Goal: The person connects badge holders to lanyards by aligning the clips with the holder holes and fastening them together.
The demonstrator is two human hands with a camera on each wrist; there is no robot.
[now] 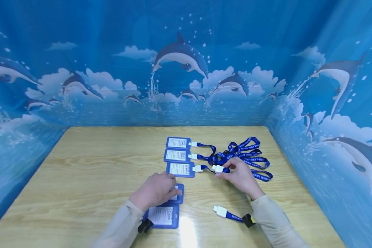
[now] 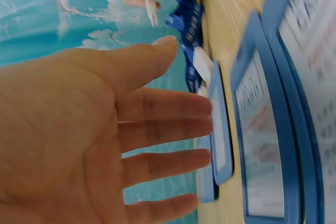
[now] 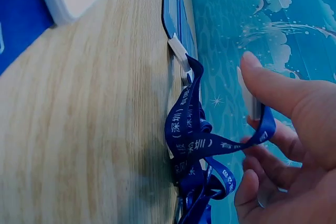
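Observation:
My right hand (image 1: 240, 176) pinches the white plastic clip (image 1: 218, 168) of a blue lanyard between thumb and fingers, raised a little off the table in the right wrist view. From that clip the printed blue strap (image 3: 231, 144) runs down to a heap of straps. My left hand (image 1: 155, 192) is over a blue card holder (image 1: 180, 198), partly hiding it; in the left wrist view its fingers (image 2: 163, 127) are straight and hold nothing. Another blue card holder (image 1: 162, 216) lies nearer, partly behind the left wrist.
Three blue card holders (image 1: 177, 143) lie in a column further back, each joined to a lanyard by a white clip. Their straps (image 1: 248, 156) lie heaped at the right. Another white lanyard clip (image 1: 220, 211) lies near the right wrist. A dolphin-print curtain (image 1: 173, 103) surrounds the wooden table (image 1: 96, 165).

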